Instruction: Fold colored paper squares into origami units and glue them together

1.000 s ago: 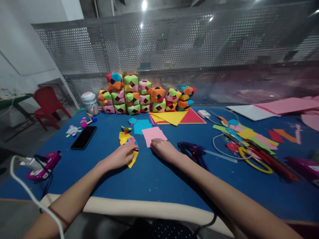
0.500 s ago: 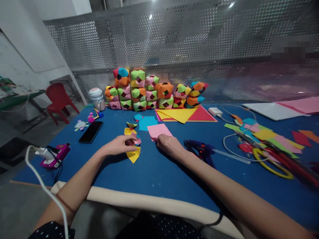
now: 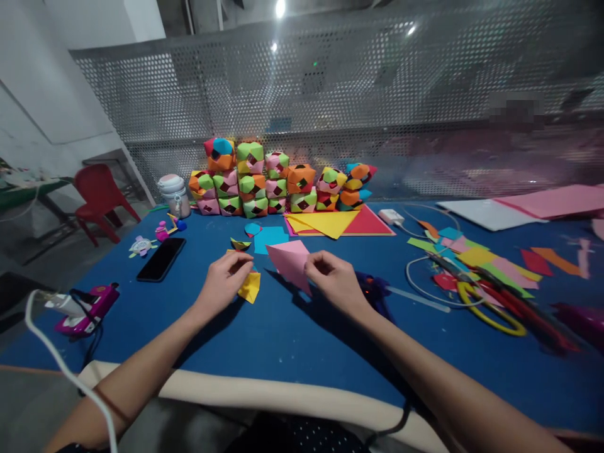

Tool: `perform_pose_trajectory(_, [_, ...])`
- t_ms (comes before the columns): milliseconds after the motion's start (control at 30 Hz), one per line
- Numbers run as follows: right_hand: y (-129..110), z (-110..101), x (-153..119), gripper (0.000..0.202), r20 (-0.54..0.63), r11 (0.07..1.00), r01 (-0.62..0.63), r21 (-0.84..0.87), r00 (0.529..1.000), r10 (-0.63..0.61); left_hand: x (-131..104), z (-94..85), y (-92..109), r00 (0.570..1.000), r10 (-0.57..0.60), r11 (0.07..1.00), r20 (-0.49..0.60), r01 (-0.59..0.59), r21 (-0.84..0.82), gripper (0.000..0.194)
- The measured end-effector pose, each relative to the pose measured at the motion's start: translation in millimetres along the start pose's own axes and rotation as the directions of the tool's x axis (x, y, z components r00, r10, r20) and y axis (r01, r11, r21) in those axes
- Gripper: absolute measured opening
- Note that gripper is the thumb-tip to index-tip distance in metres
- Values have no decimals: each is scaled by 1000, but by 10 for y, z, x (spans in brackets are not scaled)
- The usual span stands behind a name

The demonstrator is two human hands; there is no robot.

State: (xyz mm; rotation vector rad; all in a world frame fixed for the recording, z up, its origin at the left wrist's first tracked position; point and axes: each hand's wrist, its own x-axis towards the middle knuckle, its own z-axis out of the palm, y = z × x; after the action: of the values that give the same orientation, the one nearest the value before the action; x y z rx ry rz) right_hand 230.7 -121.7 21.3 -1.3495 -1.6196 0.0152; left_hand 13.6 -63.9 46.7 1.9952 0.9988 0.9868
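Note:
A square of pink paper (image 3: 289, 261) is tilted up off the blue table, its right edge pinched between the thumb and fingers of my right hand (image 3: 333, 283). My left hand (image 3: 226, 277) is held over a folded yellow paper piece (image 3: 250, 289), fingers curled in toward the thumb. Whether anything is between those fingertips is hidden. Just behind lie a small dark folded paper piece (image 3: 240, 244), a blue paper square (image 3: 271, 239) and a round blue-and-red paper piece (image 3: 253, 229). A dark blue glue gun (image 3: 375, 289) lies partly behind my right hand.
Stacked woven paper cubes (image 3: 252, 185) line the back, with yellow and red sheets (image 3: 330, 223) before them. At left are a phone (image 3: 161, 259), a jar (image 3: 173, 195) and a purple power socket (image 3: 89, 308). Yellow-handled scissors (image 3: 491, 314), paper scraps (image 3: 481, 255) and a cable lie right.
My right hand has raised the pink square from the table, tilting it up. My left hand has lifted slightly and its fingers have drawn together. The view has shifted a little.

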Motion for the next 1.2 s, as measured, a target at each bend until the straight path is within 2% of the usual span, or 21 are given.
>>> perform_pose_trajectory(33, [-39,-12,-38,17,-2,999,31,22,1000,-31,-25,33,57,990,-126,975,67,136,-178,29])
perform_pose_trajectory(67, [-74,-14,-83,14,15,995,93,44,995,-94,-51,73,106,960,-225,903,167,270,-334,36])
perform_pose_trajectory(100, [-107,-6,-134,11,42,980,188,64,981,-190,-75,118,144,921,-283,811,268,378,-446,41])
perform_pose_trajectory(133, [-138,6,-187,10,82,944,318,82,942,-325,-98,163,171,886,-307,728,348,455,-514,43])
perform_pose_trajectory(167, [-168,20,-238,12,127,889,449,96,880,-458,-118,206,189,862,-314,673,399,498,-547,43])
perform_pose_trajectory(233, [-221,34,-325,16,213,768,629,119,740,-638,-151,274,198,849,-320,643,420,520,-562,41])
perform_pose_trajectory(267, [-241,30,-356,15,249,740,659,135,700,-669,-163,297,193,852,-325,649,410,516,-559,40])
perform_pose_trajectory(300, [-256,17,-378,14,274,732,662,160,683,-677,-171,311,184,856,-331,655,396,511,-557,39])
perform_pose_trajectory(333, [-264,-1,-391,14,292,743,641,192,686,-667,-176,320,172,860,-338,657,382,506,-559,38])
perform_pose_trajectory(367, [-263,-21,-395,15,284,767,605,215,712,-642,-178,323,159,863,-342,654,372,503,-565,36])
perform_pose_trajectory(433, [-237,-54,-386,18,203,839,506,199,816,-541,-177,323,134,865,-341,636,369,501,-587,35])
perform_pose_trajectory(500, [-186,-59,-362,23,67,935,338,109,936,-346,-180,330,115,866,-333,613,373,499,-612,36])
perform_pose_trajectory(567, [-125,-37,-333,34,-13,994,78,82,997,-77,-198,355,100,865,-318,590,389,501,-633,35])
perform_pose_trajectory(600, [-94,-21,-319,40,20,989,-67,129,998,65,-213,375,92,863,-310,583,399,504,-637,34])
perform_pose_trajectory(667, [-37,3,-297,44,215,901,-336,275,935,283,-247,423,69,861,-303,606,409,505,-615,30])
perform_pose_trajectory(700, [-10,8,-288,41,327,835,-438,333,884,333,-263,447,53,864,-305,646,402,498,-579,27])
perform_pose_trajectory(767, [44,0,-278,33,475,753,-541,375,809,346,-279,483,13,884,-317,765,344,453,-459,24])
perform_pose_trajectory(833, [102,-22,-280,31,507,768,-541,343,795,334,-272,500,-34,917,-291,882,272,367,-295,21])
perform_pose_trajectory(933, [182,-48,-310,32,489,847,-467,255,818,304,-239,504,-99,948,-188,973,255,215,-81,19])
perform_pose_trajectory(1033, [227,-54,-365,34,452,915,-362,178,856,250,-222,508,-148,948,-106,994,301,95,52,20])
perform_pose_trajectory(1200, [226,-102,-430,48,469,964,-250,87,864,182,-232,500,-198,943,33,974,332,-105,202,24])
